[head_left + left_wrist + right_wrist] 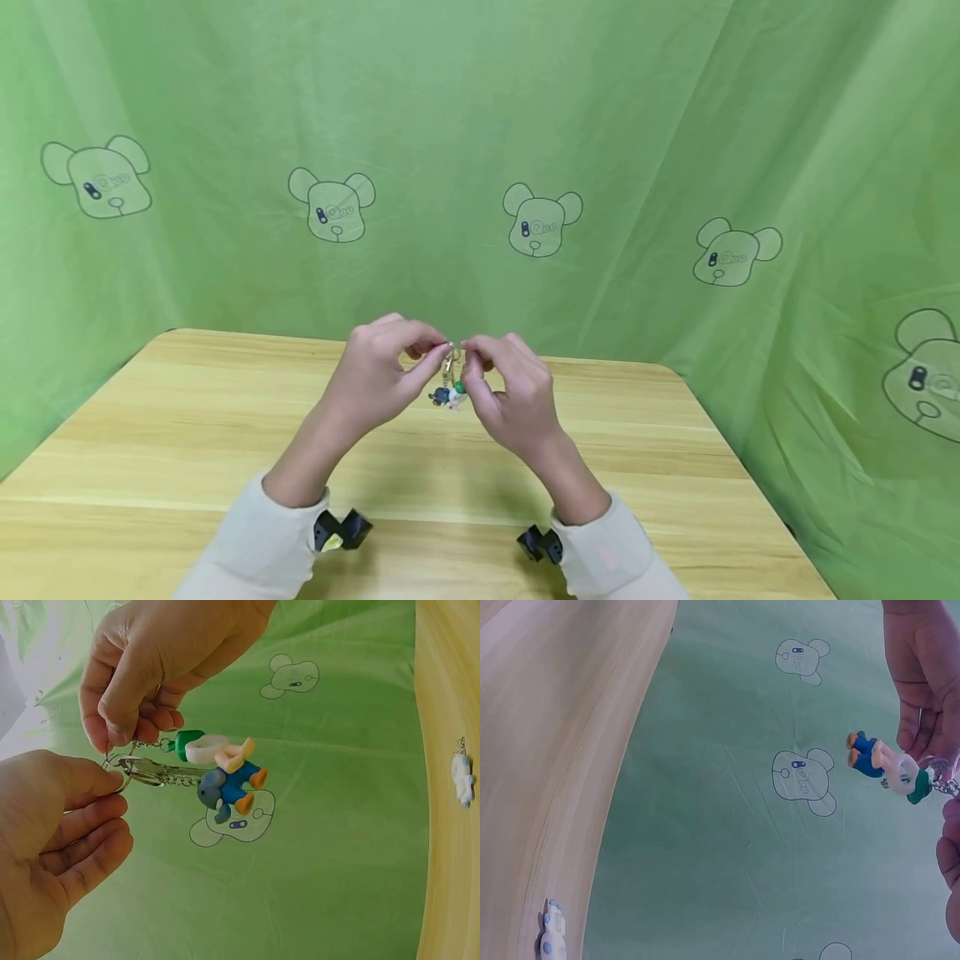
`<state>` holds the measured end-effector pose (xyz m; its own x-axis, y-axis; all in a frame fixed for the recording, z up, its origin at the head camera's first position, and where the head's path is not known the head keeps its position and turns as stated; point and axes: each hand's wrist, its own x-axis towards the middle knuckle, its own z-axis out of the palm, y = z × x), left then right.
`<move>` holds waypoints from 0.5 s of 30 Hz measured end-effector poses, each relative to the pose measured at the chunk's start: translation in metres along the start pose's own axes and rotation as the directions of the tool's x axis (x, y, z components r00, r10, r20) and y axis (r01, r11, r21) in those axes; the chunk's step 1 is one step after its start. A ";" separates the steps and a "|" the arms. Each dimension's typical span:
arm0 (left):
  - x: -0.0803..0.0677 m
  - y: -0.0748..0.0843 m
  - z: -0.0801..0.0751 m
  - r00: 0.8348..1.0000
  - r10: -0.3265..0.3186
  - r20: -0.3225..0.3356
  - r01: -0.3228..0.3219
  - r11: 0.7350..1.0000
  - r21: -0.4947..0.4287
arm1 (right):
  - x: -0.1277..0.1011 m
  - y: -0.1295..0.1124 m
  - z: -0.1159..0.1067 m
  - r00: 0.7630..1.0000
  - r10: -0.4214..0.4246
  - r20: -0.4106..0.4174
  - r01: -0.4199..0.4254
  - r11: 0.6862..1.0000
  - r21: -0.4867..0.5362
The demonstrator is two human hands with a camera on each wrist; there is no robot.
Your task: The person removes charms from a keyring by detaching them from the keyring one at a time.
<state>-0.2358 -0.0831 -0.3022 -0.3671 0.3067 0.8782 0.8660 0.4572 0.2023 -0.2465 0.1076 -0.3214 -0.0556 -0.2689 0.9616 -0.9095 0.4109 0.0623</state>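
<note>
Above the table, my left hand (375, 367) pinches a metal key ring (120, 782) between thumb and forefinger. Opposite it, the right hand (517, 392) pinches the same ring area with its thumb and forefinger; the fingertips of both hands nearly meet. From the ring hang several metal keys (150, 772) and two small figures on short chains. One is a grey-headed elephant charm (232, 787) with blue body and orange feet. The other is a white figure charm (904, 776) with a green top and pale legs. Exactly what the right fingertips hold is partly hidden.
A white charm (462, 780) with light blue patches and a short chain lies on the wooden table (187, 433). Green cloth (450, 100) printed with bear heads hangs behind the table. Black wrist cameras (341, 531) sit at both sleeve cuffs.
</note>
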 end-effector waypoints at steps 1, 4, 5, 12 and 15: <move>0.000 0.000 0.000 1.000 0.001 -0.001 -0.001 1.000 0.001 | 0.000 0.000 0.000 1.000 0.000 -0.001 0.000 1.000 0.001; 0.000 0.001 0.000 1.000 0.005 -0.005 -0.005 1.000 0.002 | 0.000 0.000 0.000 1.000 0.000 -0.002 0.000 1.000 0.004; 0.000 0.001 0.000 1.000 0.005 -0.005 -0.005 1.000 0.002 | 0.000 0.000 0.000 1.000 -0.001 -0.002 0.001 1.000 0.005; 0.000 0.001 0.000 1.000 0.004 -0.001 -0.004 1.000 0.007 | 0.000 0.001 0.000 1.000 -0.003 0.004 0.003 1.000 0.010; 0.000 0.001 -0.001 1.000 0.005 -0.002 -0.005 1.000 0.010 | 0.000 0.001 0.000 1.000 -0.003 0.004 0.003 1.000 0.010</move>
<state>-0.2347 -0.0830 -0.3013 -0.3624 0.3075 0.8798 0.8644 0.4639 0.1939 -0.2473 0.1085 -0.3215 -0.0548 -0.2735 0.9603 -0.9138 0.4013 0.0622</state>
